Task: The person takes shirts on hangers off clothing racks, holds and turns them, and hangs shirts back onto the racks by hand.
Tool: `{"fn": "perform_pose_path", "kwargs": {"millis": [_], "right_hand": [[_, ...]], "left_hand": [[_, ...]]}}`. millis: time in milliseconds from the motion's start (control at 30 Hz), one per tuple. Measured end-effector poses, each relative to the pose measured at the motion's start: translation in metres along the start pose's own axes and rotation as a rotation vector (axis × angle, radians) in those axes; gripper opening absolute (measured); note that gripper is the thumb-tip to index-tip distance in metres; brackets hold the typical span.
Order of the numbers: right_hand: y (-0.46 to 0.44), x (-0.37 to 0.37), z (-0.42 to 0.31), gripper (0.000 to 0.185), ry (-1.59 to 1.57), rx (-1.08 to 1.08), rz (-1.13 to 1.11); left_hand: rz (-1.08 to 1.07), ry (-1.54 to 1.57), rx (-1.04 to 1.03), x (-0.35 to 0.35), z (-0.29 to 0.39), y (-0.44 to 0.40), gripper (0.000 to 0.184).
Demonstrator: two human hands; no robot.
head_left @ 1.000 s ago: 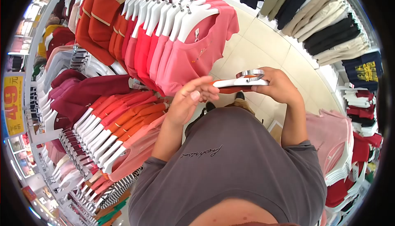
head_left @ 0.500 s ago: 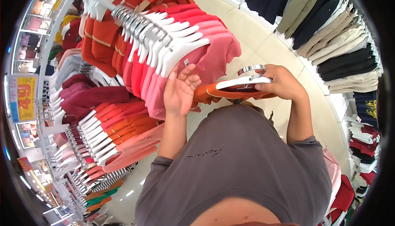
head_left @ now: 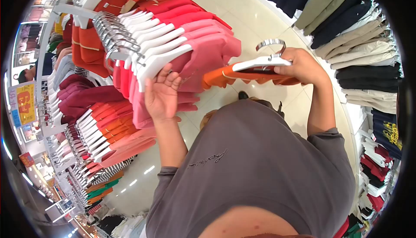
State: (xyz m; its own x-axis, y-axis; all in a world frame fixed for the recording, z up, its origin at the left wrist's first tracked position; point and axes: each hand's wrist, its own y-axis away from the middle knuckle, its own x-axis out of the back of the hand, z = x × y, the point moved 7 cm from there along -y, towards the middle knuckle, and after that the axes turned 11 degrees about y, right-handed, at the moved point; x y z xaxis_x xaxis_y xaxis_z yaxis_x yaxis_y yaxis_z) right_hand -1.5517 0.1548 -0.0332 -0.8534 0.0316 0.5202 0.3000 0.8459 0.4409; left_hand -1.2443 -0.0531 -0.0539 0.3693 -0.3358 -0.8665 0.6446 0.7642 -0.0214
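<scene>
My right hand (head_left: 304, 68) grips one end of a white hanger (head_left: 255, 64). Orange garments (head_left: 225, 77) with a pale trim line hang from it, held away from the rack. Its metal hook (head_left: 271, 43) looks thick, as if more than one lies together. My left hand (head_left: 163, 97) is palm up with loosely bent fingers, holding nothing I can see. It is beside the front white hanger (head_left: 162, 62) of a row of pink garments (head_left: 206, 56); whether the fingertips touch is unclear.
A metal rack rail (head_left: 71, 9) carries red, pink and orange clothes. Lower rails at left hold maroon garments (head_left: 86, 99) and orange ones (head_left: 115, 123). Folded trousers (head_left: 364, 43) hang along the right wall. A price sign (head_left: 24, 103) stands far left. Pale floor tiles (head_left: 247, 17) run between.
The pink garments' rack and my left hand have shifted left in view. My right hand, still holding the hanger, is slightly higher and further right, so the hands are wider apart.
</scene>
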Motion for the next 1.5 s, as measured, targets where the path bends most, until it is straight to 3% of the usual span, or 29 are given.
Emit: {"fn": "perform_pose_path", "kwargs": {"millis": [33,100,167,200,333,600,700,733,900,1033,1233,1333,1500], "right_hand": [[0.005,0.009,-0.004,0.019,0.034,-0.079,-0.008],[-0.001,0.015,0.009,0.021,0.039,0.034,0.009],[0.004,0.031,0.013,0.022,0.108,-0.031,0.076],[0.011,0.034,0.009,0.023,0.018,-0.194,0.05],[-0.006,0.048,0.034,0.025,0.17,0.05,0.158],[-0.025,0.052,0.02,0.029,0.303,0.038,0.087],[-0.042,0.043,0.005,0.031,0.341,0.116,0.02],[-0.047,0.038,0.001,0.03,0.339,0.129,-0.002],[-0.064,0.013,-0.047,0.026,0.339,0.265,-0.058],[-0.081,-0.009,-0.078,0.026,0.356,0.3,-0.144],[-0.09,-0.042,-0.144,0.029,0.332,0.436,-0.176],[-0.094,-0.056,-0.174,0.033,0.439,0.506,-0.189],[-0.105,-0.076,-0.213,0.03,0.442,0.663,-0.201]], "left_hand": [[-0.022,-0.027,-0.031,-0.004,0.003,0.002,0.051],[-0.01,-0.042,-0.057,-0.009,0.003,0.011,0.054],[-0.036,-0.105,-0.107,-0.015,0.007,0.019,0.057],[-0.021,-0.14,-0.12,-0.015,0.009,0.025,0.058],[-0.023,-0.227,-0.153,-0.008,0.014,0.053,0.063],[0.057,-0.301,-0.272,-0.006,0.042,0.116,0.064],[0.031,-0.336,-0.395,-0.012,0.062,0.145,0.06],[-0.022,-0.32,-0.452,-0.014,0.068,0.154,0.071],[0.051,-0.274,-0.584,-0.004,0.104,0.204,0.069],[0.002,-0.546,-0.651,-0.021,0.135,0.232,0.069],[-0.018,-0.677,-0.605,-0.038,0.152,0.259,0.064],[0.038,-0.69,-0.496,-0.02,0.152,0.267,0.065],[-0.009,-0.672,-0.5,-0.01,0.148,0.259,0.068]]}}
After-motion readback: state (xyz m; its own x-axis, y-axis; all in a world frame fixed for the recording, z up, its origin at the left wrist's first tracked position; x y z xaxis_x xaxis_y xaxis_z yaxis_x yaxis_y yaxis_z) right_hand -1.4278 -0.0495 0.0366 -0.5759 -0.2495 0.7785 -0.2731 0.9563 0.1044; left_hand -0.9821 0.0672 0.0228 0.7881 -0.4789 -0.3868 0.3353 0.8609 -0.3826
